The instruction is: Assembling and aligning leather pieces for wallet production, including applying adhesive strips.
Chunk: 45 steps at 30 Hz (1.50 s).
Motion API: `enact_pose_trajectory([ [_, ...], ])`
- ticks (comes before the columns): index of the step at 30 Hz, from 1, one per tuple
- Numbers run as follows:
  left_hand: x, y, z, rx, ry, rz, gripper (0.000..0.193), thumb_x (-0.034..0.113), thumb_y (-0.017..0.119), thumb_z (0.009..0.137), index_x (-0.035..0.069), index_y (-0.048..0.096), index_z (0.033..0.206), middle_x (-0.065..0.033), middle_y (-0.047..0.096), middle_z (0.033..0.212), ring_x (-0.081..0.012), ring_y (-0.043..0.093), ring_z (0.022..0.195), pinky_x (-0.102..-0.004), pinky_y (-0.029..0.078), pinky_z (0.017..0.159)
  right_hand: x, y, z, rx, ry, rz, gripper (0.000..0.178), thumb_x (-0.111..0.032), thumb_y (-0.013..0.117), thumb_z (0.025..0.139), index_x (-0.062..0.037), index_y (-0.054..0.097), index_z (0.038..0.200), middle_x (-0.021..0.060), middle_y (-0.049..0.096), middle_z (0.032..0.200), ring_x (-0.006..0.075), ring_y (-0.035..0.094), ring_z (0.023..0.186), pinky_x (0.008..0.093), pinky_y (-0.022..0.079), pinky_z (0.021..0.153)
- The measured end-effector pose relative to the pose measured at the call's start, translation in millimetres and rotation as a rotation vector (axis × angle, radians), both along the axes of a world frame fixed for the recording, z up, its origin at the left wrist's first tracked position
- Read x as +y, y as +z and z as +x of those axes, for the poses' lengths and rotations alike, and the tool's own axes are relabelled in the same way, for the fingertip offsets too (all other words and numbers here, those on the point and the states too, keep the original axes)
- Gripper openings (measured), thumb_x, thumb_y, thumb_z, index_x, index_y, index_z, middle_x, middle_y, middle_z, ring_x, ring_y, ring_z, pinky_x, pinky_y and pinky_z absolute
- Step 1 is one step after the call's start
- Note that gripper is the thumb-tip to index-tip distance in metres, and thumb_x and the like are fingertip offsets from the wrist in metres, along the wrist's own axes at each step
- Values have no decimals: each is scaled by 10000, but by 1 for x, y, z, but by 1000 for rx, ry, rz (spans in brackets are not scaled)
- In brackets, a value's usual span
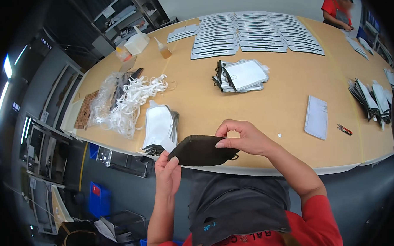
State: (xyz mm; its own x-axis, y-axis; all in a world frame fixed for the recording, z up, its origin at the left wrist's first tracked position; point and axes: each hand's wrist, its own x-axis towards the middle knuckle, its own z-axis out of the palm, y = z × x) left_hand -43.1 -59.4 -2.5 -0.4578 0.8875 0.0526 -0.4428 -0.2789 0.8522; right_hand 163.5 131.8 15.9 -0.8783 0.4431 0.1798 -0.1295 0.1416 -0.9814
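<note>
A flat dark fabric piece (200, 151), with a small black loop at its right end, is stretched between my hands over the table's near edge. My left hand (167, 171) pinches its left corner between thumb and fingers. At the upper right edge, my right hand (243, 138) grips the same piece with thumb and forefinger. Just beyond my left hand lies a stack of white panels (159, 124) with dark ends. A second stack of white pieces with dark edging (245, 74) sits farther off, in the middle of the table.
Rows of white pieces (257, 34) cover the far side. White ribbons (137, 97) and clear plastic (103, 98) lie left, near a bottle (164, 49). Rightward are a white pad (316, 118), red-handled snippers (344, 129) and dark-edged bundles (369, 99). Another person (338, 12) stands far right.
</note>
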Motion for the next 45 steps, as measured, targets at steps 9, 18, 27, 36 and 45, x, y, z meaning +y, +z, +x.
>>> enact_pose_trajectory([
  [9,19,9,12,-14,-18,7,205,70,652,931,-7,621,1118,-133,695,1144,-194,653,1078,-351,459,1026,-13,-6,11,74,-183,78,169,-173,730,901,-27,673,966,3,661,888,103,600,829,265,481,776],
  [18,30,11,4,-203,-96,14,384,157,617,967,14,554,1317,-90,645,1277,-217,620,1181,-399,482,1029,-11,-16,26,-13,-67,-252,343,-125,736,889,-31,635,1202,23,682,1026,88,619,931,263,511,859],
  [27,31,3,3,-325,-92,1,377,161,593,979,3,557,1319,-101,647,1277,-222,621,1180,-394,482,1023,-18,-15,19,-66,-103,-204,258,-129,745,883,-29,646,1099,21,679,962,82,617,877,258,508,810],
  [36,42,19,45,115,-90,-71,297,4,749,844,-14,639,1119,-81,700,1030,-128,648,944,-295,525,863,-10,-14,23,43,-178,-356,178,-122,717,912,-35,651,1053,-21,661,893,60,609,835,239,500,744],
  [45,33,21,50,161,-126,-38,327,-1,718,873,-13,623,1185,-65,679,1094,-114,620,1005,-275,511,865,-5,-35,30,211,-297,-450,226,-63,678,924,-39,640,1146,34,702,1052,98,642,941,260,504,847],
])
